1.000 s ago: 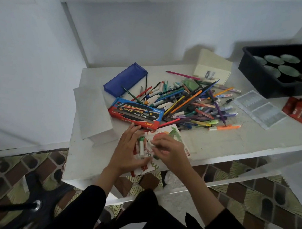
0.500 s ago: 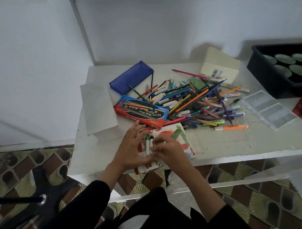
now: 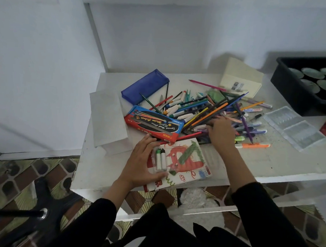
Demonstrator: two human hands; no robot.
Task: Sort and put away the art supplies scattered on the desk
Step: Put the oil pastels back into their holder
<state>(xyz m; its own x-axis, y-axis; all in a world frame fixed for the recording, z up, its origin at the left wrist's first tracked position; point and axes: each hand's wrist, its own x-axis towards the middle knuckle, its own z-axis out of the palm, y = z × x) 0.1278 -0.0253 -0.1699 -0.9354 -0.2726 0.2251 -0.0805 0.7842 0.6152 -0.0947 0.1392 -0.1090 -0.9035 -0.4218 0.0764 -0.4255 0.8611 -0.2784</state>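
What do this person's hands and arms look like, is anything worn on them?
Both the left hand and the right hand are bare: no gloves, and no ring, watch or bracelet shows. The left sleeve and right sleeve are plain black, with no markings, and end partway along the forearms, leaving the wrists uncovered.

The person wears a plain black long-sleeved top, its left sleeve (image 3: 93, 220) coming in from about 7 o'clock and its right sleeve (image 3: 258, 211) from about 5 o'clock, both of soft matte cloth. Each sleeve ends partway along the forearm, so the wrists, the left hand (image 3: 142, 164) and the right hand (image 3: 221, 132) are bare. At 6 o'clock more black cloth (image 3: 162, 238) fills the lower edge of the view in soft folds, too dark to tell one garment from another.
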